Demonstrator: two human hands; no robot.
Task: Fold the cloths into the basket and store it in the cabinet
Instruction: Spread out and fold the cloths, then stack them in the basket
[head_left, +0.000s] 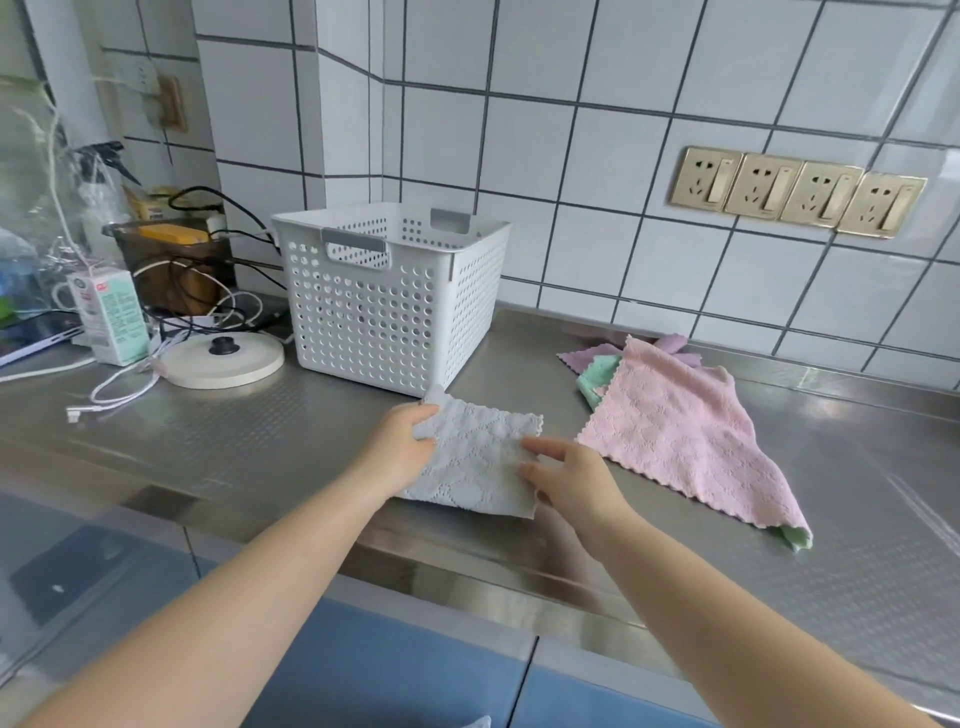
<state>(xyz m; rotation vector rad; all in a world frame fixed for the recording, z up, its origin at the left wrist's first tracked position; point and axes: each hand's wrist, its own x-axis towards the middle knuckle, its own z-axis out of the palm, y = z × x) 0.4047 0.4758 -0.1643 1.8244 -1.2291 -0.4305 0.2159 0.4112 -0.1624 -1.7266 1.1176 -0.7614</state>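
Progress: early; white perforated basket (387, 296) stands on the steel worktop (218, 441), seemingly without cloths, inside partly hidden
Cloth in hand: grey cloth (480, 462), partly folded, lies flat just in front of the basket
Left grip: left hand (402, 441) pinches the cloth's far left edge between thumb and curled fingers
Right grip: right hand (563, 475), fingers straight, rests on the cloth's right side
Remaining: pink cloth (685, 431) atop green and purple ones, unfolded; cabinet storage not begun
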